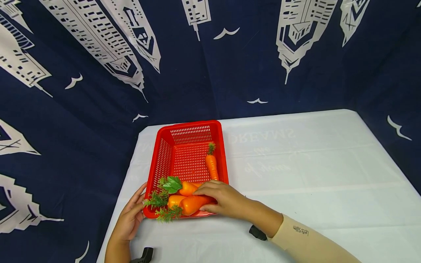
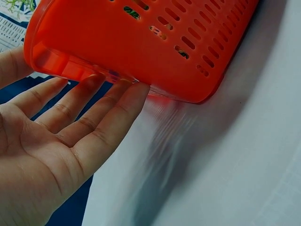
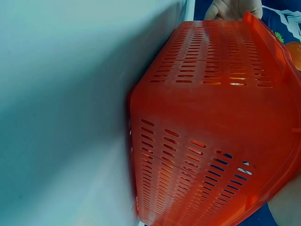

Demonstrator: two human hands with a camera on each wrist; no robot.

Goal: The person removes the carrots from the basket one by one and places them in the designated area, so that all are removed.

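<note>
A red plastic basket (image 1: 154, 164) with slotted sides stands on the white-covered table. My right hand (image 1: 223, 199) reaches over its near right edge and grips an orange carrot (image 1: 192, 205) with feathery green tops, thumb and fingers on its narrow end. Beside that lie another carrot (image 1: 174, 200) and an orange one with a broad green leaf (image 1: 188, 188), partly hidden by the hand. A single carrot (image 1: 211, 166) lies along the basket's right wall. My left hand (image 2: 56, 141) touches the outside of the rim at the near left corner, fingers extended under it.
The white tablecloth (image 1: 306, 171) stretches right of the basket. A dark blue curtain (image 1: 210, 80) with white buildings and birds hangs behind and to the left. Black devices (image 1: 258, 232) show by both wrists.
</note>
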